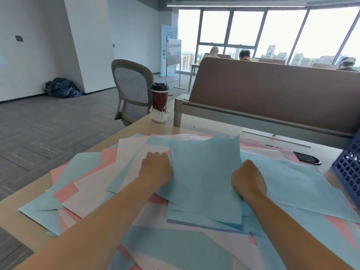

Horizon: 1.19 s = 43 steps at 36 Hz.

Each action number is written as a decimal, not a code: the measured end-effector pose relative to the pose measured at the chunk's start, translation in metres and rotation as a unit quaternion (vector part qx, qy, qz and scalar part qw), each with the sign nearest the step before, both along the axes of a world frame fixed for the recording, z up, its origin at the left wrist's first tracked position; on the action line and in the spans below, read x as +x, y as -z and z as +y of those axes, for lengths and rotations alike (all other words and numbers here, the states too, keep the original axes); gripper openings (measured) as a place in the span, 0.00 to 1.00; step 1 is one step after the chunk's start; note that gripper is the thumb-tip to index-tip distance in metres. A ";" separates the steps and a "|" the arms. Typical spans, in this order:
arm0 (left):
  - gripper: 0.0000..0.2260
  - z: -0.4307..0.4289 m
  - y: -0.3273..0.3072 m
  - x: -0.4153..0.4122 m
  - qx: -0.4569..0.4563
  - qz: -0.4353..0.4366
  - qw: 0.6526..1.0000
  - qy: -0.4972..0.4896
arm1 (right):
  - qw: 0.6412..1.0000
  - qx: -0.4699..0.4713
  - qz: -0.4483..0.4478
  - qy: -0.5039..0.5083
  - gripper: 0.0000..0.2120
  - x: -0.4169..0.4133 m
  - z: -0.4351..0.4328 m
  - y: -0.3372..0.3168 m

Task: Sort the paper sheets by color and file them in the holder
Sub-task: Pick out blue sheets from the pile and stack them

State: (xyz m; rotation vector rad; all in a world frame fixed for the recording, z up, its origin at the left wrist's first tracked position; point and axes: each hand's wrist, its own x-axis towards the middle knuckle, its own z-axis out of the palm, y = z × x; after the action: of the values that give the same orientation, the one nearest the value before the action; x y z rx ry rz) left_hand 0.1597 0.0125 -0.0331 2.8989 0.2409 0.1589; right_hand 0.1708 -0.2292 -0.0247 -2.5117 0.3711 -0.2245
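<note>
The left hand [157, 168] and right hand [248, 180] are apart, each curled round 1 side edge of a stack of blue sheets [204, 172]. The stack is matte and thin, its top corners fanned into jagged points. It tilts up off the heap, with its lower edge resting among the loose sheets [93, 184]: flat rectangles of pink, white and pale blue strewn over the light wood worktop [194, 129]. The holder [348, 168], dark blue plastic with a square grid, stands at the right edge. A glossy black phone [306, 157] lies near it. Farther back stand a dark red paper cup [159, 98], a crumpled tissue [159, 114] and a mesh-backed chair [132, 84].
</note>
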 end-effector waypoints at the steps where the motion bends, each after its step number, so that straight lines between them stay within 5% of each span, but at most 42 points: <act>1: 0.16 -0.001 0.000 0.001 0.004 -0.002 1.000 -0.004 | 1.000 -0.002 0.001 -0.001 0.06 0.000 0.000 0.000; 9: 0.11 -0.005 -0.012 0.002 0.001 -0.054 0.997 -0.049 | 0.999 0.030 0.005 -0.009 0.06 0.005 -0.009 -0.001; 20: 0.06 -0.022 -0.025 -0.017 -0.167 -0.092 0.980 -0.051 | 0.985 0.171 0.014 0.032 0.05 -0.002 -0.047 -0.014; 29: 0.12 -0.041 -0.042 -0.063 -0.385 -0.071 0.918 -0.067 | 0.936 0.341 0.051 0.074 0.02 -0.024 -0.070 -0.021; 35: 0.06 -0.052 -0.043 -0.097 -0.473 0.031 0.878 -0.068 | 0.949 0.302 0.051 0.080 0.02 -0.045 -0.086 -0.023; 40: 0.10 -0.056 -0.043 -0.099 -0.421 0.034 0.904 -0.065 | 0.978 0.199 0.046 0.036 0.11 -0.064 -0.085 -0.025; 43: 0.05 -0.060 -0.046 -0.094 -0.396 0.025 0.915 -0.076 | 0.988 0.149 0.039 0.018 0.13 -0.066 -0.086 -0.023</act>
State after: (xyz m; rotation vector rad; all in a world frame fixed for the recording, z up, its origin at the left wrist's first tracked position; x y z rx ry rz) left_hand 0.0653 -0.0472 0.0130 2.0754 0.4236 0.0024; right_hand 0.1044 -0.3154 -0.0020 -2.2236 0.4471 -0.0783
